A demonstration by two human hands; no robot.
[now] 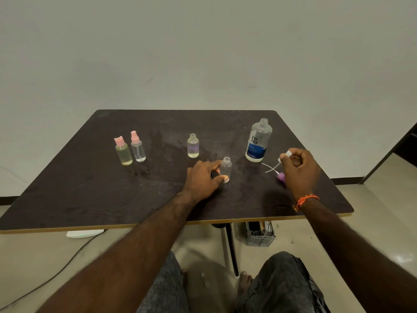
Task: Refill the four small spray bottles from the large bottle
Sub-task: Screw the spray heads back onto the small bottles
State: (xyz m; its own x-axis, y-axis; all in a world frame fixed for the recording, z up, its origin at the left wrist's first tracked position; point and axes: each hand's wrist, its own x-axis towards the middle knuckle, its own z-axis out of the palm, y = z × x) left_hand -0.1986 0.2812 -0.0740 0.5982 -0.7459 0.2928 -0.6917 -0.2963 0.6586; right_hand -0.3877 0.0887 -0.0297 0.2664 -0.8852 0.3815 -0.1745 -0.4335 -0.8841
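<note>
Four small bottles and one large bottle stand on a dark table (67, 199), with both hands at work near its right side.

Toward the left edge stand a yellowish capped bottle (123, 152) and, just beside it, a clear spray bottle (138, 147) with a pink top. Near the middle an uncapped small bottle (193, 146) stands alone. The left hand (203, 177) pinches an open clear bottle (225, 169) at its base. The large bottle (258, 141), uncapped, stands upright toward the right far corner. The right hand (299, 169) grips a white spray head (284, 155); a purple spray head (281, 177) lies under it.
</note>
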